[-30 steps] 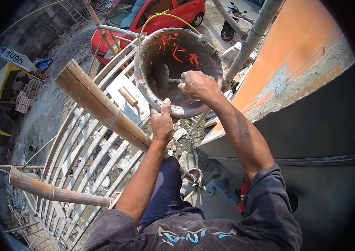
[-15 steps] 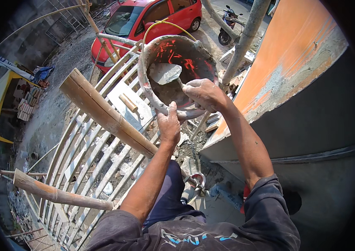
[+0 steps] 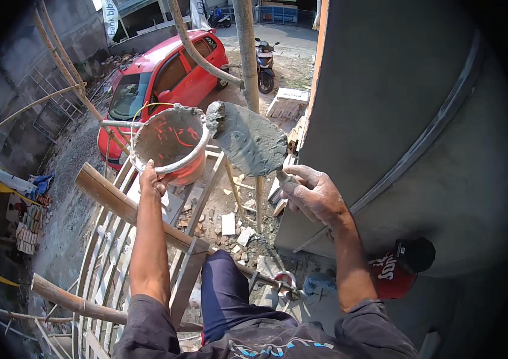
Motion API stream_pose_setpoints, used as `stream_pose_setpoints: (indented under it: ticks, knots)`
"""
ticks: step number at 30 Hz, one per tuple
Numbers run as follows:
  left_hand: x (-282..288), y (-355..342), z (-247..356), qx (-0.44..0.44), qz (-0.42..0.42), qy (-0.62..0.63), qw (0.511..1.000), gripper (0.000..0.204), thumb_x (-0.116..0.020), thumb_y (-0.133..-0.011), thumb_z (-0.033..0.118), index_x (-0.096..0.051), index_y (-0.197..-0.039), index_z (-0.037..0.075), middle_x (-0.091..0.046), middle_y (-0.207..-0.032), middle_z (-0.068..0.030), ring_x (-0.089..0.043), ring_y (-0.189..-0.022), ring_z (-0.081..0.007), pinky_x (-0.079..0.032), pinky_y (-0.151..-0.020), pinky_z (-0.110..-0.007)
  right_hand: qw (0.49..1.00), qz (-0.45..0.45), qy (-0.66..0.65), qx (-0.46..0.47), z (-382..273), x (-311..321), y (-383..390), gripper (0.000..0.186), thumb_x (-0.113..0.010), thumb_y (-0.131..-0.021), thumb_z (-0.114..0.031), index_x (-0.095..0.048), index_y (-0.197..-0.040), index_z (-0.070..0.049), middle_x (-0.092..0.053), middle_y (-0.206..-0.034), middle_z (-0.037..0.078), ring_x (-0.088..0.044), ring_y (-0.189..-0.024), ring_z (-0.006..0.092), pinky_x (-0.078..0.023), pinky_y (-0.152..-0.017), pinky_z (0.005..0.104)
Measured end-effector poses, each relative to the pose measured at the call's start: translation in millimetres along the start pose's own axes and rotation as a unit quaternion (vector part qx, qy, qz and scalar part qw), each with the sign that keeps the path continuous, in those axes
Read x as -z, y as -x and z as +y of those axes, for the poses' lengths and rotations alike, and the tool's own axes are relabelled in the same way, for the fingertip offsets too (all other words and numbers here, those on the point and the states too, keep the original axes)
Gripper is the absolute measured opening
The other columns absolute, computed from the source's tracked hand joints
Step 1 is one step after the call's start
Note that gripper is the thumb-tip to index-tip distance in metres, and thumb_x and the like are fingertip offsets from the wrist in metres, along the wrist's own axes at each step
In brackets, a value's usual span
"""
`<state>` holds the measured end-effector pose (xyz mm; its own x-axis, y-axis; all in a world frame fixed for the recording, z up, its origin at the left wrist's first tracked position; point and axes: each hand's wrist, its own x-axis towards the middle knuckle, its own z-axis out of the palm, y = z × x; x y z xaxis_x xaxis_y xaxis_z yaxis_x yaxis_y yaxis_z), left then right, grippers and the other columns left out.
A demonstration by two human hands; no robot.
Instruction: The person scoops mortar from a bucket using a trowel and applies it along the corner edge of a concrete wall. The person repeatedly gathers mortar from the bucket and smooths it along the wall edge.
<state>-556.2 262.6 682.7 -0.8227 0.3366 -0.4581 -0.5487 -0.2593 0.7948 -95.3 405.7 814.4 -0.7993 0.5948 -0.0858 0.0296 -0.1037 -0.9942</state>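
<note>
My left hand (image 3: 152, 181) grips the near rim of a mortar-crusted bucket (image 3: 189, 172), its thumb over the edge. The bucket is red outside, has a thin yellow handle and tilts over the scaffold, with grey smears on its inner wall. To its right, my right hand (image 3: 315, 194) is closed round the handle of a trowel (image 3: 280, 174). Wet grey mortar (image 3: 251, 142) covers the trowel blade, which is raised beside the bucket's right rim. A smooth grey rendered wall (image 3: 385, 113) stands just right of the trowel.
Thick bamboo poles (image 3: 107, 194) and a slatted wooden platform (image 3: 99, 263) lie at the left. An upright pole (image 3: 247, 54) rises beyond the trowel. Below right is a person in a black cap (image 3: 415, 255). Rubble, a red car (image 3: 167, 78) and a motorcycle (image 3: 265, 66) are farther off.
The trowel has come out of the bucket, up and to the right, carrying mortar. Left hand and bucket are now farther left, and the view has swung toward the grey wall.
</note>
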Motion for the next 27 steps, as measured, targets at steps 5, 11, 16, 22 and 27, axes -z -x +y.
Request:
stream_pose_setpoints:
  ticks: [5,11,16,22,27]
  knots:
    - [10,1,6,-0.072,0.111,-0.019,0.991,0.063,-0.068,-0.096,0.053,-0.050,-0.136,0.008,-0.057,-0.131,-0.0153,-0.066,-0.097,-0.0346,-0.061,-0.072,-0.049,0.996,0.075,-0.020,0.040,-2,35,92,0.052,-0.073,-0.094,-0.017,-0.056,-0.137,0.007,-0.069,-0.090,0.009,-0.061,-0.070,0.0115,-0.051,-0.067,0.0279]
    - [-87,131,-11,-0.501,0.030,-0.160,0.850,0.077,-0.065,-0.100,0.037,-0.033,-0.153,-0.008,-0.054,-0.147,-0.0203,-0.064,-0.121,-0.0303,-0.058,-0.093,-0.040,0.980,0.192,0.006,0.060,-14,60,188,0.058,-0.076,-0.092,-0.024,-0.056,-0.137,0.007,-0.069,-0.090,0.007,-0.065,-0.075,0.0116,-0.052,-0.069,0.0267]
    - [-218,293,11,-0.672,-0.231,-0.230,0.665,0.072,-0.064,-0.102,0.037,-0.035,-0.158,0.003,-0.033,-0.163,-0.0214,-0.034,-0.151,-0.0350,-0.034,-0.120,-0.056,0.950,0.280,-0.018,0.138,-28,79,230,0.053,-0.074,-0.093,-0.027,-0.061,-0.137,-0.001,-0.070,-0.109,0.011,-0.066,-0.088,0.0129,-0.054,-0.083,0.0292]
    - [-399,438,24,-0.914,-0.281,-0.205,0.210,0.082,-0.078,-0.088,0.039,-0.040,-0.156,0.013,-0.039,-0.160,-0.0162,-0.031,-0.152,-0.0398,-0.031,-0.120,-0.057,0.828,0.498,0.150,0.211,-54,121,246,0.050,-0.071,-0.093,-0.025,-0.061,-0.136,0.000,-0.071,-0.117,0.021,-0.070,-0.104,0.0263,-0.053,-0.094,0.0365]
    - [-490,500,29,-0.948,-0.268,-0.144,0.097,0.083,-0.077,-0.088,0.049,-0.043,-0.154,0.011,-0.043,-0.158,-0.0167,-0.031,-0.150,-0.0444,-0.029,-0.121,-0.058,0.770,0.555,0.200,0.244,-88,172,224,0.045,-0.070,-0.093,-0.026,-0.063,-0.132,-0.005,-0.072,-0.113,0.021,-0.071,-0.101,0.0325,-0.055,-0.091,0.0407]
